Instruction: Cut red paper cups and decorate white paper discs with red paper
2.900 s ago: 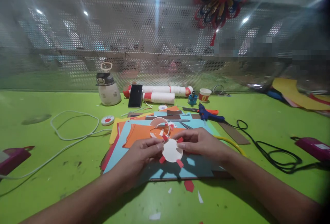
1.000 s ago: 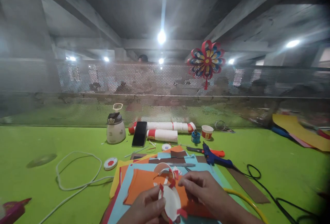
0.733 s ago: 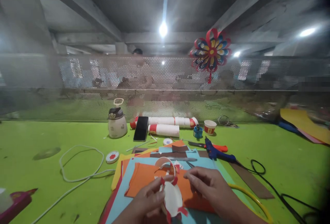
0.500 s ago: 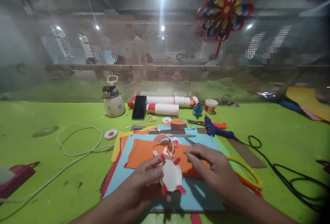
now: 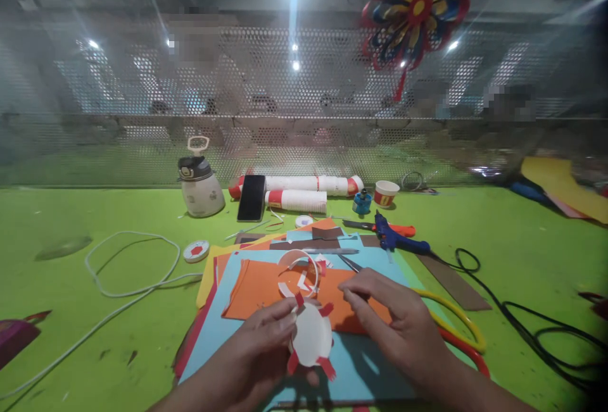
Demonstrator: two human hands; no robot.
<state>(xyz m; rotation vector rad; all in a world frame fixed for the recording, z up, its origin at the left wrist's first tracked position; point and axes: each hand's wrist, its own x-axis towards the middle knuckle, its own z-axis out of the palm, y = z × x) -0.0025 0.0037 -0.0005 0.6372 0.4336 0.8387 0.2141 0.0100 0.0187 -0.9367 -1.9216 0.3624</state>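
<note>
My left hand (image 5: 266,342) grips a white round paper piece (image 5: 311,335), like the bottom of a paper cup, with several red paper tabs sticking out around its edge like small legs. My right hand (image 5: 392,317) hovers to the right of it, thumb and forefinger pinched together; whatever is between them is too small to make out. Beneath both hands lie an orange paper sheet (image 5: 251,285) and light blue sheets (image 5: 209,349). A cut white paper ring (image 5: 298,273) rests on the orange sheet just beyond the round piece, among small red and white scraps.
Scissors with yellow and red handles (image 5: 475,330) lie partly under my right wrist. Further back are a blue glue gun (image 5: 399,238) with a black cord, a phone (image 5: 251,198), stacked paper cups (image 5: 297,200), a single cup (image 5: 386,193) and a spray bottle (image 5: 201,187). A white cable (image 5: 123,295) curls at left.
The camera view has shifted slightly. My left hand and the round paper piece sit a little lower in the picture. Both hands keep nearly the same grip.
</note>
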